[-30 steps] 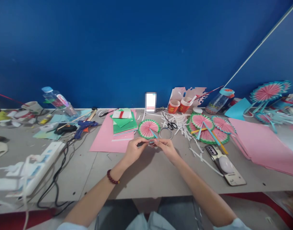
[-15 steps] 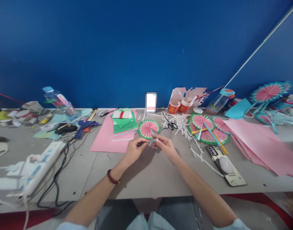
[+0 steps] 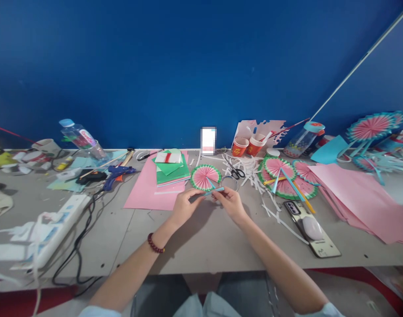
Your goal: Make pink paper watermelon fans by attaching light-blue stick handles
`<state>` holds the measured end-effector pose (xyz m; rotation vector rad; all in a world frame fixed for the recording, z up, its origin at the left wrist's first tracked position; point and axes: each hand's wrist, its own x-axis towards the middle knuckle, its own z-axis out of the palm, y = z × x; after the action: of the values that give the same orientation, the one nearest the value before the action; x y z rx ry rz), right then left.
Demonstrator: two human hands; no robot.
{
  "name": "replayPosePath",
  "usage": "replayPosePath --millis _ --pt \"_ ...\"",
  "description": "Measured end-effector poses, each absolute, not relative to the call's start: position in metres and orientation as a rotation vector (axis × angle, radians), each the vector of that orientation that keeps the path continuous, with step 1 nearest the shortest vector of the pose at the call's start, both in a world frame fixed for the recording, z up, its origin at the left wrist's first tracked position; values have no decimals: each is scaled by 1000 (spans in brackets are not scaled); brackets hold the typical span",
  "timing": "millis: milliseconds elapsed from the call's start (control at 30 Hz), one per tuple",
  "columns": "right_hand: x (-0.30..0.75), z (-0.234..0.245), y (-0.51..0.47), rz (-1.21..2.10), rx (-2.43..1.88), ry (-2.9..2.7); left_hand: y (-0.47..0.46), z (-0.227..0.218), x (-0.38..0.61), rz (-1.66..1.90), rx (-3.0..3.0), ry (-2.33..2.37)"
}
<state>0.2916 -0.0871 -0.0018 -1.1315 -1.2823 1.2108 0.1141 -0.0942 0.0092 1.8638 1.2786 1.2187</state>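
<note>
- Light-blue thin paper strip (image 3: 214, 191) pinched at both ends, left hand (image 3: 184, 206) and right hand (image 3: 232, 203) close together, fingertips clamped on it just above grey table (image 3: 204, 237).
- Now raised and stretched level; half a second ago lower, bunched between the fingers.
- At 12 o'clock, just beyond: pink-and-green pleated paper fan (image 3: 205, 176).
- At 10 o'clock, clear plastic bottle (image 3: 82, 138), red label lettering unreadable; at 1 o'clock, red paper cups (image 3: 247, 146), yellow print illegible.

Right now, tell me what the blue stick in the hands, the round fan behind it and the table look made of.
The blue stick, pinched between the left hand and right hand: likely rolled paper, matte; too small to be sure.
The round fan: pleated paper, pink with green rim, matte, crisp folds showing.
The table: grey board, dull finish, perhaps laminate or painted wood.
</note>
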Motion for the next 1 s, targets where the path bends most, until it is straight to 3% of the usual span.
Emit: replayPosePath --millis 667,1000 --pt "294 -5 -88 1436 -1106 -1347 -95 6 114 1185 1795 1242" --pt "290 -4 -89 1239 -1194 -1317 -94 11 114 1128 1848 1236"
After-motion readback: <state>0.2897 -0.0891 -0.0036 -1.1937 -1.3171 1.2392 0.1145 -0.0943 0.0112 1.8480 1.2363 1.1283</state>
